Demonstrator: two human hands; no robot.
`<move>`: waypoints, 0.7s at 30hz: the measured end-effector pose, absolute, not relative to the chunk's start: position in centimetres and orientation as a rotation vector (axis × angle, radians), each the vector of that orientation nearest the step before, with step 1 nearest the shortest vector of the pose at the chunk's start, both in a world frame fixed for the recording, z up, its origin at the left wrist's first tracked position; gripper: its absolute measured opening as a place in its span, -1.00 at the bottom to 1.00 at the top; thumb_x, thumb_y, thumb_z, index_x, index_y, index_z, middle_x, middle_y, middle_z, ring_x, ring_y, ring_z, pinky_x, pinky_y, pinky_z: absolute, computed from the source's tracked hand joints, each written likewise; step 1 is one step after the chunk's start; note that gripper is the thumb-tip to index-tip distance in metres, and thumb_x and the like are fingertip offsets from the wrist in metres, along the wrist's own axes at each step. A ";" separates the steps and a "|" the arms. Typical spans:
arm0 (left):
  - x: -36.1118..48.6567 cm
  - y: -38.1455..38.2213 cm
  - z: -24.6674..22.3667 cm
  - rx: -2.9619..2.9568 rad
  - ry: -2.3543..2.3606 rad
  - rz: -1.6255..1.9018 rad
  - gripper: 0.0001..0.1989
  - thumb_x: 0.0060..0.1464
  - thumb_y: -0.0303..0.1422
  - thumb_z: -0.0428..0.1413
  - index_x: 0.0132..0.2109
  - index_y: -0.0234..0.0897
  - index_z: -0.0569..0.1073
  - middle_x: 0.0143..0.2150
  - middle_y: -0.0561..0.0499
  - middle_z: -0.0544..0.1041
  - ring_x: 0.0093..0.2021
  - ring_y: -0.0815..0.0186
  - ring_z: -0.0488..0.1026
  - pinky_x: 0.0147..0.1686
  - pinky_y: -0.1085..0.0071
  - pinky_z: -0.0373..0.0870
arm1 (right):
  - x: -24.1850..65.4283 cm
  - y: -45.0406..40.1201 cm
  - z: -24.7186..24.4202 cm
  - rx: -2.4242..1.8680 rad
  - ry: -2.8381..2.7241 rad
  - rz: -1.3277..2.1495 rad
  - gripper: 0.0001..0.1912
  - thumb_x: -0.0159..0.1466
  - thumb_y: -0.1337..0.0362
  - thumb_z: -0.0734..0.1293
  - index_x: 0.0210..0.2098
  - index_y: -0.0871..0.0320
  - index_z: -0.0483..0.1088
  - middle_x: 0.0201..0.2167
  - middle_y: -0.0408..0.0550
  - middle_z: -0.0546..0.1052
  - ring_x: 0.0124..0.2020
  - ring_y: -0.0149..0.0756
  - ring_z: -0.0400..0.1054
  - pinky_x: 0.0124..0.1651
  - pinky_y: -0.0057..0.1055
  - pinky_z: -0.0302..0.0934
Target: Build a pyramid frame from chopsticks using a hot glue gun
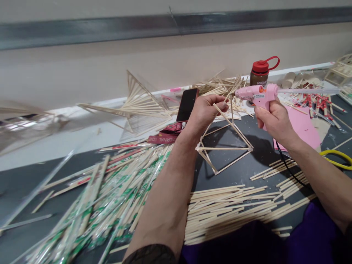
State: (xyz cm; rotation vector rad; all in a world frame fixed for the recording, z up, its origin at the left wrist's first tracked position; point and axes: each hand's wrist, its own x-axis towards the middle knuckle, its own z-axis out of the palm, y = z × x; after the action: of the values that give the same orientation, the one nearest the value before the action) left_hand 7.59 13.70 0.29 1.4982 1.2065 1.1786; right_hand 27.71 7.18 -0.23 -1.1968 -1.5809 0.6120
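My right hand (275, 119) is wrapped round the handle of a pink glue gun (257, 93), its nozzle pointing left. A clear glue stick sticks out of the gun's back end. Close to the nozzle, my left hand (210, 110) pinches thin wooden sticks at the top of a stick frame (225, 149). This frame is made of joined sticks, with triangular openings and whitish blobs at some corners. Its lower part is over the dark table top. The exact contact between nozzle and sticks is too small to tell.
Loose sticks (231, 209) lie in front. Wrapped chopsticks (110, 198) cover the left. A phone (187, 105), a fan-shaped stick model (137, 106) and a red-capped bottle (259, 73) stand or lie behind. Pink paper (302, 128) and a yellow loop (337, 153) are at right.
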 end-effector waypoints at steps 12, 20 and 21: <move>7.5 13.6 0.2 1.506 1.198 1.185 -0.91 -0.08 -0.42 0.25 -0.35 -0.34 0.60 -0.47 0.06 0.56 -0.42 0.38 0.47 -0.27 0.44 0.45 | 27.8 7.4 -0.6 -1.179 -1.579 0.582 -0.69 0.35 0.05 0.28 -0.45 0.06 0.29 -0.62 -0.24 0.34 -0.55 -0.39 0.26 -0.36 -0.33 0.27; 7.4 13.6 0.2 1.513 1.207 1.181 -0.88 -0.08 -0.38 0.26 -0.34 -0.33 0.61 -0.45 0.03 0.57 -0.40 0.35 0.49 -0.26 0.41 0.46 | 27.6 7.1 -0.3 -1.199 -1.550 0.610 -0.74 0.32 0.07 0.30 -0.43 0.05 0.31 -0.62 -0.24 0.35 -0.54 -0.39 0.28 -0.37 -0.35 0.29; 7.4 13.6 0.2 1.513 1.212 1.179 -0.88 -0.09 -0.38 0.26 -0.34 -0.33 0.61 -0.45 0.03 0.57 -0.39 0.34 0.50 -0.26 0.41 0.46 | 27.6 7.1 -0.2 -1.206 -1.544 0.624 -0.73 0.32 0.06 0.30 -0.43 0.05 0.31 -0.62 -0.24 0.35 -0.54 -0.39 0.28 -0.38 -0.36 0.29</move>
State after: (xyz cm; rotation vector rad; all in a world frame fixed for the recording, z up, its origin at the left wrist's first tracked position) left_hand 7.44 13.57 0.18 1.5131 1.2121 1.1789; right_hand 27.61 7.07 -0.23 -1.2064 -1.5445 0.6245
